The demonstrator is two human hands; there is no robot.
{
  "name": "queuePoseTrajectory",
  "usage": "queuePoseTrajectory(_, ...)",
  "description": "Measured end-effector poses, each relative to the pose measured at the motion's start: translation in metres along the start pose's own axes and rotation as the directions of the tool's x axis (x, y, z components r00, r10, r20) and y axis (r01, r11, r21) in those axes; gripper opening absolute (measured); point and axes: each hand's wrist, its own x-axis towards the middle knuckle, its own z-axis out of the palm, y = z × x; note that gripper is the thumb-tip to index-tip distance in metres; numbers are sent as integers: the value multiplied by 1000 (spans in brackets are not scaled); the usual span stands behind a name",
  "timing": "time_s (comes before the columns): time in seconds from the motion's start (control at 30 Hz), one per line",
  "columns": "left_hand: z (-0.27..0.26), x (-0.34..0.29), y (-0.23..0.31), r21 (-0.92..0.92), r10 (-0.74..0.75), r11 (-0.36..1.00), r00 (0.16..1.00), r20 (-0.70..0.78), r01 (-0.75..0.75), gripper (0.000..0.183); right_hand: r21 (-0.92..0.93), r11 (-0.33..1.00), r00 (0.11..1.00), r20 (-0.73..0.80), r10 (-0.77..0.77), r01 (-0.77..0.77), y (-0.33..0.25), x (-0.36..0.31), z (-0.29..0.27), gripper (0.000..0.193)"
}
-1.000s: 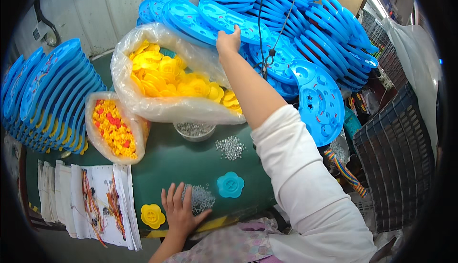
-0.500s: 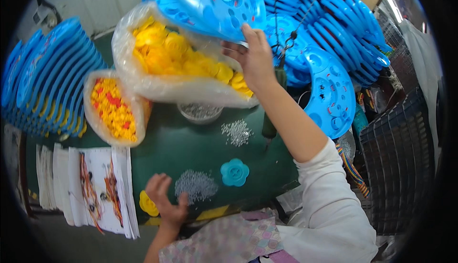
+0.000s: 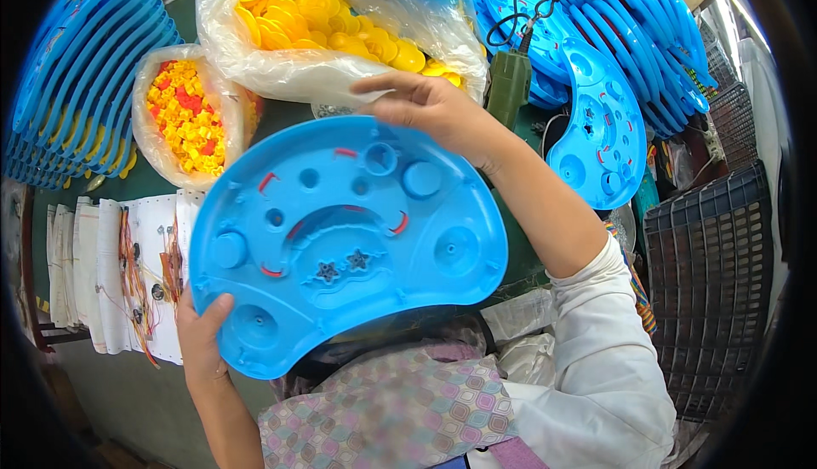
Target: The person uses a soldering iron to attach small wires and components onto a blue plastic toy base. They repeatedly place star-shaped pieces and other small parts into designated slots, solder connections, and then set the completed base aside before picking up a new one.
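A curved blue plastic panel (image 3: 383, 214) with round recesses, small red pieces and two star-shaped holes fills the middle of the view, lifted in front of me. My left hand (image 3: 204, 337) grips its lower left edge, the thumb lying over the rim. At the far rim is my right hand (image 3: 438, 116), its fingers stretched out to the left along or just above the edge. Whether it still touches the panel is hard to tell. The panel hides most of the green tabletop, including the small grey and silver pieces and the blue flower-shaped part seen earlier.
Beyond the panel lie a clear bag of yellow discs (image 3: 315, 14) and a smaller bag of yellow and red bits (image 3: 187, 116). Blue panels are stacked at left (image 3: 94, 77) and right (image 3: 600, 120). A green electric screwdriver (image 3: 509, 86) hangs nearby; wired bundles rest on white sheets (image 3: 111, 273).
The right hand has brought a blue panel from the far side toward me and turned it. My left hand has left the tabletop and taken hold of the panel's left edge.
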Motion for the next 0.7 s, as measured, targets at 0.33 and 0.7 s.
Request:
queuePoseTrajectory(0.33, -47, -10, -24, -305, 3, 952, 1000, -1, -3, 79, 6, 968, 965, -73, 251, -251, 26, -68, 9, 67)
queuePoseTrajectory(0.7, -31, -8, -43, 772, 263, 633, 953, -149, -54, 54, -354, 885, 924, -335, 183, -303, 87, -104, 49, 59)
